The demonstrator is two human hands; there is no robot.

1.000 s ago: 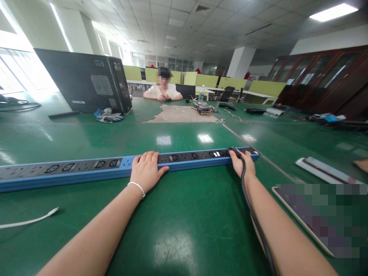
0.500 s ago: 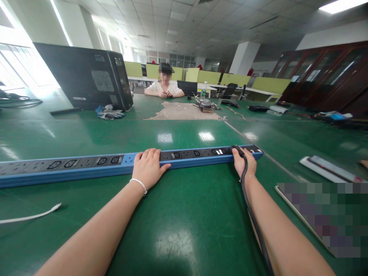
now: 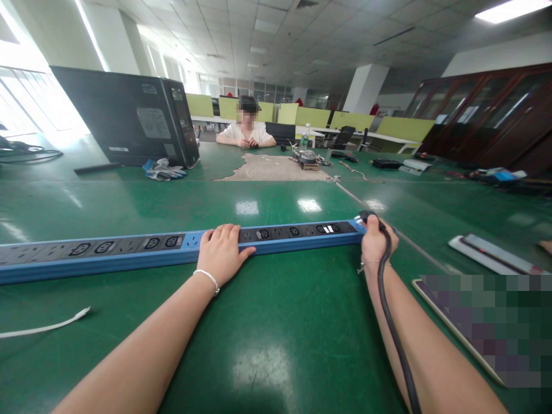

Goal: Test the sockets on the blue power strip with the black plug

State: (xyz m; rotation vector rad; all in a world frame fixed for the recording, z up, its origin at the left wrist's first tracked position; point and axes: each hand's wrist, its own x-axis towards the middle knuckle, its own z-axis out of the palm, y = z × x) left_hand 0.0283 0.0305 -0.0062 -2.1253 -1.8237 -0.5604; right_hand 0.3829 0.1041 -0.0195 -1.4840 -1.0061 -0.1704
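A long blue power strip [image 3: 276, 247] with black sockets lies across the green table. My left hand [image 3: 222, 247] rests on its middle, fingers together over the top and thumb out along the front side. At the strip's right end, my right hand [image 3: 376, 241] grips a black plug [image 3: 368, 215] whose metal prongs show, pointing left, out of any socket. From the plug a black cable [image 3: 390, 322] runs down over my right forearm to the bottom edge.
A black computer case [image 3: 125, 115] and gloves [image 3: 164, 169] are at the back left. Across the table [image 3: 276, 305] sits a person [image 3: 245, 135]. A white cable [image 3: 47, 329] lies at left; a white bar [image 3: 495, 254] and a pixelated panel [image 3: 483, 328] are at right.
My right hand has moved right with the black plug, which has come away from the strip's sockets, so its prongs now show. My left hand has stayed in place.
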